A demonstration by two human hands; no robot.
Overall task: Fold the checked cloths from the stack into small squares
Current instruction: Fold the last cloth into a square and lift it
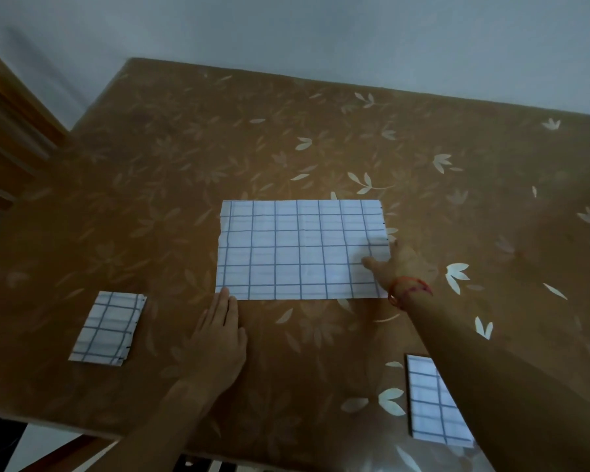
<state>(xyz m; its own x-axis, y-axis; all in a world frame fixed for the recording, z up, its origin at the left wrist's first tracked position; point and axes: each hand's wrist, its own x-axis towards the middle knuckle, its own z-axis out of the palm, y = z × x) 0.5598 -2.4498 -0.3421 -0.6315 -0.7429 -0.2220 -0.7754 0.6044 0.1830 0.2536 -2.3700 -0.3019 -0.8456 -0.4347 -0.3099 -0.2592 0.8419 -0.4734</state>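
Observation:
A white cloth with blue checks [297,250] lies flat as a wide rectangle in the middle of the table. My left hand [218,335] lies flat with straight fingers, its fingertips touching the cloth's near left corner. My right hand [401,267], with a red thread at the wrist, rests on the cloth's right edge, thumb on top of the fabric; its fingers are blurred. A small folded checked cloth [108,328] sits at the near left. A stack of checked cloths [433,403] lies at the near right, partly under my right forearm.
The table [321,131] has a brown covering with a pale leaf pattern and meets a pale wall at the back. A wooden chair or frame [4,148] stands at the far left. The table's front edge runs along the bottom.

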